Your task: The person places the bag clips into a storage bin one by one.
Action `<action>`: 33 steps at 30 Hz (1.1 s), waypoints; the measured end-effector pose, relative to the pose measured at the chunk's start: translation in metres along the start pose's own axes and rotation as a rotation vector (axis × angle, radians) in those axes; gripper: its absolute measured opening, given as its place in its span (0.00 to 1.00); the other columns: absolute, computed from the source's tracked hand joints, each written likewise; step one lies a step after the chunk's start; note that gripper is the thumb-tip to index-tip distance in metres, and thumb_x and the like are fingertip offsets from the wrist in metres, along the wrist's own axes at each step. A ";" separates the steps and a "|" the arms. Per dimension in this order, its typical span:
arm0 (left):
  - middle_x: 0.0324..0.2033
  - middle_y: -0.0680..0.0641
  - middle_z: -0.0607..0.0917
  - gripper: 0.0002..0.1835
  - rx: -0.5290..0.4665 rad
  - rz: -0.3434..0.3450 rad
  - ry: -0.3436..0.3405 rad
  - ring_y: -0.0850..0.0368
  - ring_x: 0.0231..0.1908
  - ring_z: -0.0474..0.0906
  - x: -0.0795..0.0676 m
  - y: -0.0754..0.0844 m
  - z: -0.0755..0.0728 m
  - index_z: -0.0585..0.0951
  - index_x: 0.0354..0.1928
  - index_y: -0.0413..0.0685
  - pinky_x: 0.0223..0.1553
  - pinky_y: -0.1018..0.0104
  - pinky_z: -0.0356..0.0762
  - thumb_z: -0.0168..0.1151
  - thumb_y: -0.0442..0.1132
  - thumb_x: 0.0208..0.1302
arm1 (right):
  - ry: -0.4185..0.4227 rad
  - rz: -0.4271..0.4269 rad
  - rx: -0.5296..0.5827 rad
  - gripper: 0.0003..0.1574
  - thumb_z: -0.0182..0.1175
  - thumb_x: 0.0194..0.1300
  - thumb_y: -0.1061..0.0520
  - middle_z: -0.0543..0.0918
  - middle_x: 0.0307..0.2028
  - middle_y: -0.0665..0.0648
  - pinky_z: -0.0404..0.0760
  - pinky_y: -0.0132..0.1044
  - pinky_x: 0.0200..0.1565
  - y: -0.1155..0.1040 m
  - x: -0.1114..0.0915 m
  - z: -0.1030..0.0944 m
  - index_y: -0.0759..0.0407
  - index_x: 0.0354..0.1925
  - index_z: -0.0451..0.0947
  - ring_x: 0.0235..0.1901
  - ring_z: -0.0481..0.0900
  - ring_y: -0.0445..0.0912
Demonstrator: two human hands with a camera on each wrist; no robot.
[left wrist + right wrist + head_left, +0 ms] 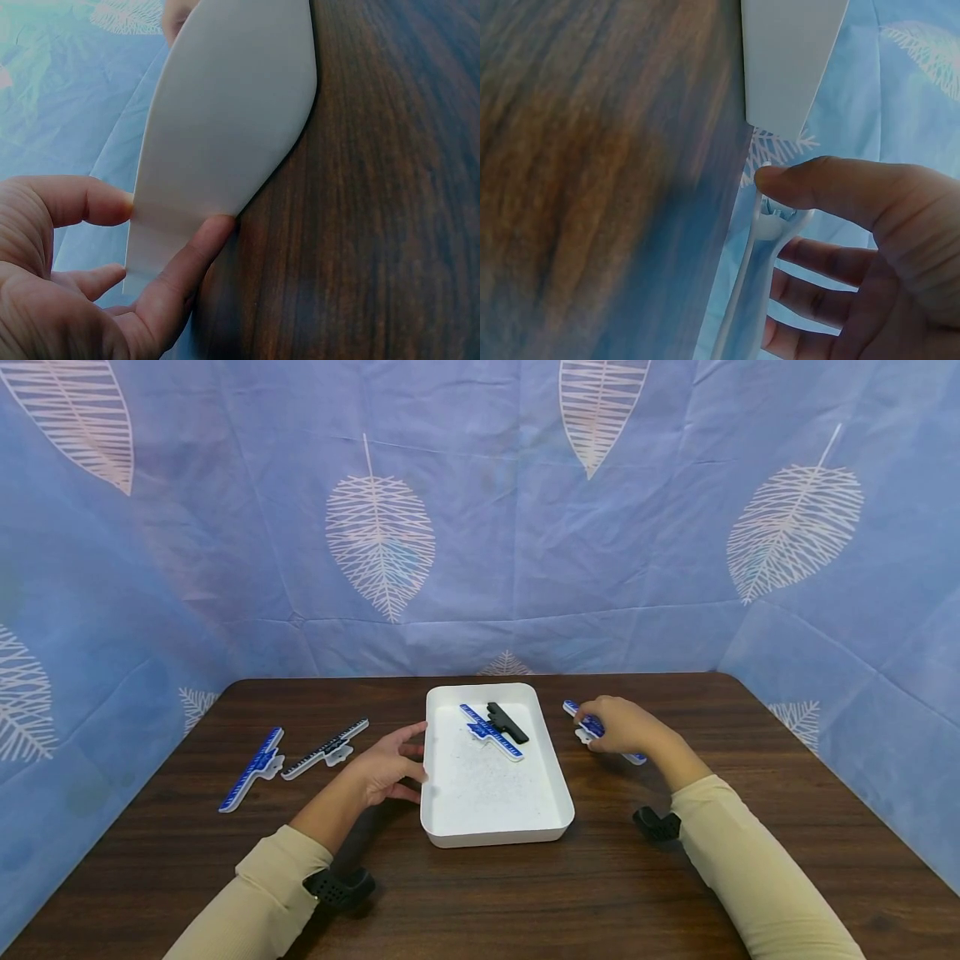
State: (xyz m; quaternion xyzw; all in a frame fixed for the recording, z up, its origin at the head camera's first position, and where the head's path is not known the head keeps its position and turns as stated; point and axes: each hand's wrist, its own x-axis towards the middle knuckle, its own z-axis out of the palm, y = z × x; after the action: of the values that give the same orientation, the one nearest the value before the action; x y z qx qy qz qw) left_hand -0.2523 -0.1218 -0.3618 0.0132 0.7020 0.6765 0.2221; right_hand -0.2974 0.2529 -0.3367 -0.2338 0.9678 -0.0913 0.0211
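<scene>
My left hand (386, 768) has its fingers spread against the left wall of a white tray (495, 814); in the left wrist view its fingertips (217, 225) touch the tray's side. A blue ruler clip (491, 732) and a black clip (507, 723) lie in the tray, close together toward its far end. Right of the tray, my right hand (622, 724) pinches another blue ruler clip (570, 706) between thumb and fingers. The right wrist view shows this clip (750, 285) side-on, with the thumb at its handle; the hand covers its middle from the head camera.
On the left of the dark wooden table (495, 902) lie a blue ruler clip (251, 772) and a black-and-white ruler clip (326, 750). A blue cloth with leaf prints (381, 547) hangs behind the table and along both sides.
</scene>
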 end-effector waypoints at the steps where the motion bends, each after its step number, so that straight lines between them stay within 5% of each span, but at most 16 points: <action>1: 0.66 0.31 0.61 0.51 -0.001 0.001 0.000 0.35 0.52 0.73 0.000 0.000 0.000 0.52 0.76 0.49 0.39 0.41 0.81 0.55 0.15 0.50 | 0.002 -0.006 -0.001 0.25 0.71 0.53 0.60 0.80 0.46 0.63 0.79 0.54 0.46 -0.001 -0.001 -0.001 0.59 0.51 0.80 0.43 0.78 0.55; 33: 0.64 0.33 0.65 0.50 0.016 -0.016 0.036 0.36 0.51 0.74 0.001 0.000 0.001 0.54 0.76 0.52 0.40 0.42 0.81 0.59 0.17 0.51 | 0.044 -0.120 -0.050 0.24 0.69 0.55 0.61 0.80 0.47 0.62 0.80 0.48 0.42 -0.044 -0.007 -0.031 0.59 0.52 0.81 0.39 0.77 0.51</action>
State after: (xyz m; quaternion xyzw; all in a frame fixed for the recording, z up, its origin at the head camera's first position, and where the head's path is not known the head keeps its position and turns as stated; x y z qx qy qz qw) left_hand -0.2529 -0.1202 -0.3626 -0.0029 0.7116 0.6690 0.2146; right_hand -0.2740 0.2230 -0.2980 -0.2899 0.9542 -0.0734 -0.0114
